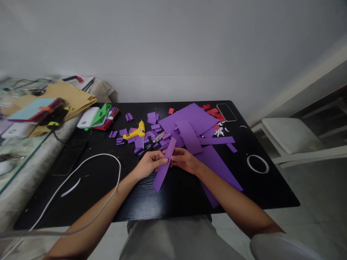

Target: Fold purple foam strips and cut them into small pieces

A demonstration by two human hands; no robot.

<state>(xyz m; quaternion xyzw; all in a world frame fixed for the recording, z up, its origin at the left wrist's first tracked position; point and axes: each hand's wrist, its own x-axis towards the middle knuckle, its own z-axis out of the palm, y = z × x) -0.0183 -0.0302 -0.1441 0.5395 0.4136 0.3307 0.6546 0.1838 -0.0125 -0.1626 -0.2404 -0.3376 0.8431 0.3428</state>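
A narrow purple paper strip [162,176] slants between my two hands above the black table's front half. My left hand [148,164] pinches it near the middle, thumb lying on top. From the other side, my right hand [185,160] grips the strip's edge with closed fingers. Just beyond the hands lie scissors [158,137], a yellow glue gun [135,132] and many small purple paper pieces [153,118]. Large purple sheets [214,169] and a wide purple strip [189,135] spread under and behind my right hand.
A looped white cable [119,169] crosses my left forearm. Rolls of coloured sheets [104,117] stand at the back left. Red scraps [217,113], white scraps [221,130], a phone [226,112] and a white ring [257,164] lie on the right. A pale chair [284,135] stands beyond.
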